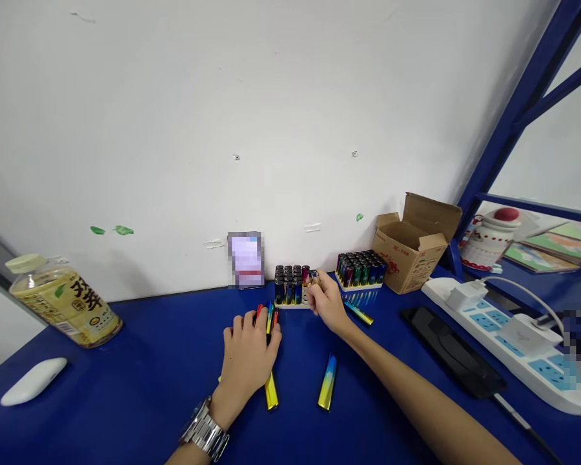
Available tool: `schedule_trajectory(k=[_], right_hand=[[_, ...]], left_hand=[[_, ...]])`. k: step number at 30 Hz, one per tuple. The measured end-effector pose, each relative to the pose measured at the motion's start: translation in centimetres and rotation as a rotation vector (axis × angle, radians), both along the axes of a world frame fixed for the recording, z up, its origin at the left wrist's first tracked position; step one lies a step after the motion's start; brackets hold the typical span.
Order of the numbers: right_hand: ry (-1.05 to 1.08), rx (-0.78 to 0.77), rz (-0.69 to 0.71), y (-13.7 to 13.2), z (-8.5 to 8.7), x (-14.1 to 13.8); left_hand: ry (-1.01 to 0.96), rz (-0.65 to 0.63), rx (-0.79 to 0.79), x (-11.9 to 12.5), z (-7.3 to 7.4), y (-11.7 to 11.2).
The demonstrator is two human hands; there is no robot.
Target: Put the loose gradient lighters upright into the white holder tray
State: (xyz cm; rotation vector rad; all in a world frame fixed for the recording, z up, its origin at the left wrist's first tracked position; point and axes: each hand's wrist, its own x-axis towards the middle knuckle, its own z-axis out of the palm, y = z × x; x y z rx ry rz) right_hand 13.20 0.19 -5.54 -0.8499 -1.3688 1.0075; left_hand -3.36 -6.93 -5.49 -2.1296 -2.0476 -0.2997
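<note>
My left hand (248, 358) lies palm down on the blue table (140, 361), its fingers over several coloured lighters (267, 318); one yellow end (271, 391) pokes out beneath it. My right hand (326, 302) reaches to a small tray of upright lighters (290, 287) and pinches one lighter (312, 279) at the tray's right end. A blue-yellow lighter (328, 382) lies loose near my right forearm. Another loose lighter (359, 313) lies just right of that hand.
A second tray of lighters (361, 268) and an open cardboard box (414, 245) stand at the back right. A power strip (508, 339) and a black device (452, 352) lie to the right. A tea bottle (61, 300) and white mouse (33, 381) are on the left.
</note>
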Motion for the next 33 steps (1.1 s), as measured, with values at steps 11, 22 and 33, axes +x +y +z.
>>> schedule_trajectory(k=[11,22,33], right_hand=[[-0.042,-0.097,-0.153,1.1,-2.3,0.8],[-0.210,-0.025,-0.289,0.8,-2.0,0.8],[-0.104,0.065,-0.222,0.4,-1.7,1.0]], left_hand=[[-0.001,-0.009,-0.013,0.0,0.1,0.0],[-0.001,-0.012,-0.004,0.0,0.1,0.0],[-0.016,-0.017,-0.001,-0.2,-0.1,0.0]])
